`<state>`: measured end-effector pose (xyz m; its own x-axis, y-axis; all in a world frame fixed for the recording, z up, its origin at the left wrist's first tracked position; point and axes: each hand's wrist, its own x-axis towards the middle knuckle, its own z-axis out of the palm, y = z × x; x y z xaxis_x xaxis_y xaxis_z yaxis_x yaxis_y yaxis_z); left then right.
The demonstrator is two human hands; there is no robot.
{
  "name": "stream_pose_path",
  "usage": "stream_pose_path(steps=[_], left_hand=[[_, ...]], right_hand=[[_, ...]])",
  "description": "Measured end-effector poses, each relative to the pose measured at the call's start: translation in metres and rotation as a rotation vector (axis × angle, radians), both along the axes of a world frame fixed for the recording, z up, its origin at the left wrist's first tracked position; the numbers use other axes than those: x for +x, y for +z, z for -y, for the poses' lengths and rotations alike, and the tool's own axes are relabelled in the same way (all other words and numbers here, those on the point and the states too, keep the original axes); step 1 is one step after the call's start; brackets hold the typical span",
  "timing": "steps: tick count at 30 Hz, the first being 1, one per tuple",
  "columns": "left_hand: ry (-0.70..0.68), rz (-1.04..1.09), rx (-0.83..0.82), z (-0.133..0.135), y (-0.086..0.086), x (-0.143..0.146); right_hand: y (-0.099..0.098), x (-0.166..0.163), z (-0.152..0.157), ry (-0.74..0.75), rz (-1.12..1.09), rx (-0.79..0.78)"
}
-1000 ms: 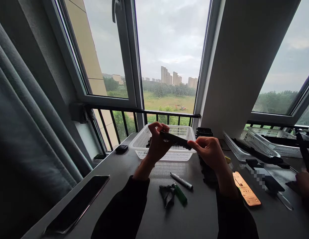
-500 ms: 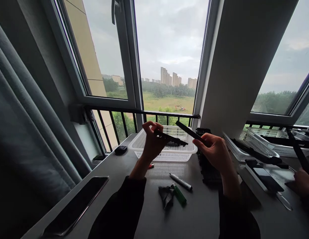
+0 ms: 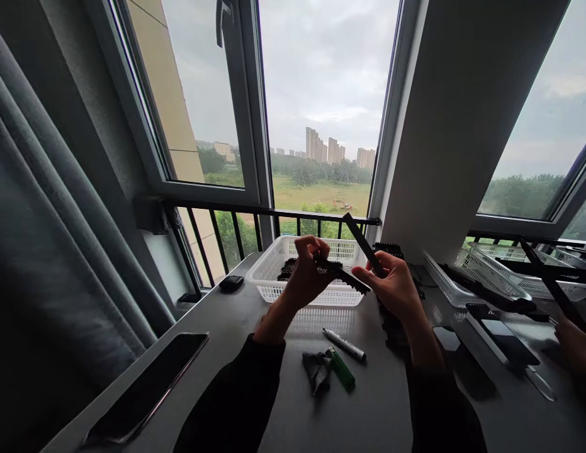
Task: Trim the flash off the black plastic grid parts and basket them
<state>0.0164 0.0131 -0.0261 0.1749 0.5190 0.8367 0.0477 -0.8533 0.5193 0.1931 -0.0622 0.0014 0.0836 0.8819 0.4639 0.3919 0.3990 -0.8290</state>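
Observation:
My left hand is closed in a pinch on a dark strip with a toothed edge, which slants down to the right over the white plastic basket. My right hand grips a flat black bar by its lower end. The bar tilts up to the left, and its far end is free. Both hands are close together, the right one's fingertips near the strip's lower end; I cannot tell whether they touch it. Dark toothed pieces lie in the basket, partly hidden by my left hand.
A marker, a green lighter and a crumpled grey scrap lie before me. Phones lie left and right. Dark toothed parts are stacked behind my right arm. Another person's hand holds a dark bar.
My left hand has moved right with the toothed strip, uncovering pieces in the basket. My right hand has shifted slightly left, and its bar now stands steeper.

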Motion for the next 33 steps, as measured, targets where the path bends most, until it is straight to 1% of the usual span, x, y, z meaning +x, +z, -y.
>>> stream_pose_path(steps=[4, 8, 11, 14, 16, 17, 19, 20, 21, 22, 23, 25, 27, 28, 29, 30, 32, 33], left_hand=[[-0.024, -0.093, 0.121, 0.012, 0.002, 0.01], [0.004, -0.046, 0.147, 0.015, 0.009, 0.007], [0.098, 0.081, 0.136, 0.01, 0.011, 0.001], [0.148, 0.153, 0.139, 0.007, 0.009, -0.002], [0.174, 0.15, 0.166, 0.008, 0.009, -0.002], [0.212, 0.134, 0.187, 0.01, 0.009, -0.001], [0.334, 0.073, 0.219, 0.014, 0.012, -0.001], [0.391, 0.037, 0.214, 0.016, 0.013, 0.0], [0.419, 0.006, 0.191, 0.017, 0.014, 0.0], [0.406, -0.013, 0.152, 0.017, 0.015, 0.0], [0.345, -0.015, 0.1, 0.017, 0.015, 0.0], [0.117, 0.016, -0.043, 0.015, 0.015, 0.001], [-0.119, 0.088, -0.238, 0.014, 0.015, 0.001], [-0.204, 0.137, -0.349, 0.013, 0.016, 0.001], [-0.256, 0.194, -0.456, 0.013, 0.017, 0.001], [-0.277, 0.254, -0.55, 0.013, 0.018, 0.001], [-0.256, 0.349, -0.683, 0.013, 0.02, -0.001], [-0.228, 0.38, -0.717, 0.013, 0.021, -0.002]], right_hand=[[-0.001, -0.002, 0.001, -0.007, -0.026, -0.044], [-0.002, 0.004, 0.0, 0.019, -0.07, -0.083], [-0.001, 0.005, 0.0, 0.028, -0.166, -0.2], [0.0, 0.002, -0.001, 0.108, -0.31, -0.314], [0.0, 0.001, -0.003, 0.176, -0.391, -0.341], [0.0, 0.001, -0.004, 0.2, -0.426, -0.353], [-0.001, 0.002, -0.007, 0.223, -0.495, -0.36], [-0.001, 0.003, -0.008, 0.222, -0.53, -0.346], [-0.001, 0.004, -0.009, 0.209, -0.567, -0.32], [-0.001, 0.004, -0.009, 0.184, -0.601, -0.281], [-0.001, 0.004, -0.01, 0.154, -0.629, -0.233], [0.0, 0.002, -0.011, 0.091, -0.659, -0.144], [0.0, -0.001, -0.011, 0.044, -0.649, -0.08], [0.0, -0.002, -0.011, 0.029, -0.629, -0.058], [-0.001, -0.003, -0.011, 0.018, -0.6, -0.041], [-0.002, -0.004, -0.012, 0.011, -0.564, -0.03], [-0.005, -0.004, -0.014, 0.005, -0.479, -0.009], [-0.007, -0.002, -0.017, 0.0, -0.433, 0.001]])
